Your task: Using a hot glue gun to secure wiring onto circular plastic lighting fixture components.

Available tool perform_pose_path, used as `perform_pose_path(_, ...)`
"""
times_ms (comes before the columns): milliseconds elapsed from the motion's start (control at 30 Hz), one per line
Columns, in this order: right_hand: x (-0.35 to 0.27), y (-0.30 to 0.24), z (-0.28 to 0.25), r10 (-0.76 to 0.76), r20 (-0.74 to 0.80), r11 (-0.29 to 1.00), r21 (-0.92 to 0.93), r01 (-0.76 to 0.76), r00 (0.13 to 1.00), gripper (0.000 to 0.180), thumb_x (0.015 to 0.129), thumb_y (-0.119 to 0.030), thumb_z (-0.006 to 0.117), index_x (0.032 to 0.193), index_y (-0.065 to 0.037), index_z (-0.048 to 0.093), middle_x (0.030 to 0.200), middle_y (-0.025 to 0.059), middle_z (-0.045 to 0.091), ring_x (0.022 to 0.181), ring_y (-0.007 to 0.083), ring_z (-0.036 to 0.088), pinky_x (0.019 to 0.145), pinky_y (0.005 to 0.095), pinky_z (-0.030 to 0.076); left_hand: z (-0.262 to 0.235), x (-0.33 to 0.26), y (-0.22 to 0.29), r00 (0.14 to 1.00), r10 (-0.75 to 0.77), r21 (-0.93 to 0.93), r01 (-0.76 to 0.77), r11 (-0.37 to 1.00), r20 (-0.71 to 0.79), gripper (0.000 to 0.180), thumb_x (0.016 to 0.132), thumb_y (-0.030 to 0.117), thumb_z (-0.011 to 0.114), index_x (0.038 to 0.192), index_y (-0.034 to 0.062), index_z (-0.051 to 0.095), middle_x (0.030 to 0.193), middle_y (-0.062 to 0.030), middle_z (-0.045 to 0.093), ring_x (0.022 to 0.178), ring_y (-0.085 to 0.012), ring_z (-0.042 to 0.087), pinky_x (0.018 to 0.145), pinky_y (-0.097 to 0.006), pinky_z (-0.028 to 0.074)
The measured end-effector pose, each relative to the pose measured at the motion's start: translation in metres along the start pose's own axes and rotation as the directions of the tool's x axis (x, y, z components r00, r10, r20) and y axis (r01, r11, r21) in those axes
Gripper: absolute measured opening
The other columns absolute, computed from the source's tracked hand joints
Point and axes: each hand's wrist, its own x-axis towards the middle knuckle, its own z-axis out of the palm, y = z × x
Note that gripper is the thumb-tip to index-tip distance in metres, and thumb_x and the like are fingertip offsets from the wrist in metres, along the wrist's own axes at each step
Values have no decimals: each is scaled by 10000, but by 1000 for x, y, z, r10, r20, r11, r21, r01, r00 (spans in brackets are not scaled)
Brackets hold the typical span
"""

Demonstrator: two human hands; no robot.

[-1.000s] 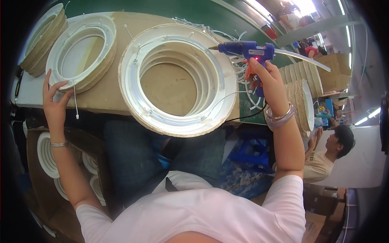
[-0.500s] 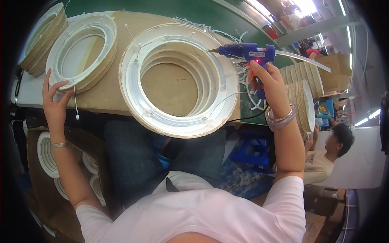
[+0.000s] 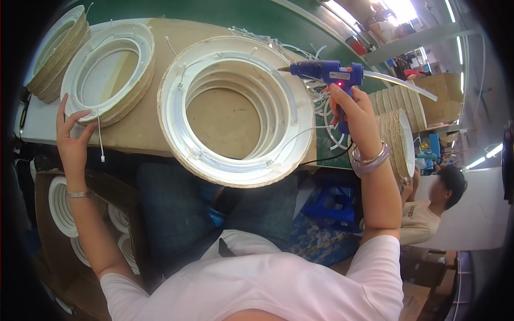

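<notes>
Glue gun point(image 3: 324, 70), blue, pointed-nosed, red-lit, gripped in right hand point(image 3: 354, 113); left hand point(image 3: 74, 128) spread against white ring point(image 3: 145, 41).

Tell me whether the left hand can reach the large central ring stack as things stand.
Probably yes: the left hand merely rests at the near edge of the smaller ring stack, and bare brown tabletop leaves a way rightward to the large ring stack.

A green-topped workbench point(image 3: 230, 9) stretching out before me, a blue plastic stool point(image 3: 338, 202) low beside it, a pale wall panel point(image 3: 475, 214) off to the right, brown cardboard cartons point(image 3: 413, 300) nearby, slim fluorescent tubes point(image 3: 486, 156) glowing, white glare point(image 3: 402, 9) farther back.
</notes>
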Motion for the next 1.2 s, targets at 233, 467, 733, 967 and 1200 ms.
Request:
perform_pose_path(233, 3, -1, 2, 14, 8, 1000, 21, -14, 1000, 242, 792, -276, 548, 762, -36, 543, 577, -32, 450, 470, 39, 422, 427, 183, 369, -2, 4, 3, 1000, 9, 6, -9, 1000, -12, 291, 557, -18, 683, 827, 74, 623, 1274, -114, 366, 1165, -255, 361, 951, -333, 296)
perform_pose_path(467, 0, -4, 5, 0, 0, 1000, -17, 0, 1000, 211, 799, -262, 547, 774, -53, 529, 584, -27, 455, 465, 45, 439, 410, 178, 368, -1, 2, 23, 997, -66, -18, 65, 998, -38, 307, 490, 25, 736, 774, 69, 627, 1274, -145, 352, 1169, -278, 351, 954, -356, 303)
perform_pose_path(733, 5, -6, -5, 53, 161, 924, 367, -110, 985, 304, 810, -327, 490, 865, -32, 534, 709, 78, 589, 512, 113, 525, 396, 216, 421, 0, -3, 22, 997, -81, -29, 81, 996, -2, 290, 479, 58, 761, 744, 76, 644, 1285, -139, 327, 1170, -284, 344, 957, -345, 296)
perform_pose_path(967, 12, -19, 2, -34, 226, 897, 437, -70, 973, 346, 833, -301, 442, 757, 5, 583, 693, 84, 596, 374, 82, 436, 351, 200, 359, 1, 0, 21, 998, -65, -64, 64, 996, -10, 303, 469, 45, 750, 747, 81, 635, 1273, -138, 341, 1162, -284, 353, 956, -355, 288)
perform_pose_path(1200, 23, -24, 9, -67, 201, 956, 294, 5, 977, 294, 798, -293, 480, 777, -15, 575, 735, 71, 600, 378, 59, 401, 339, 170, 301, 0, 3, 17, 999, -34, -65, 33, 997, -26, 291, 503, 31, 731, 771, 89, 632, 1273, -140, 345, 1160, -283, 355, 953, -353, 285)
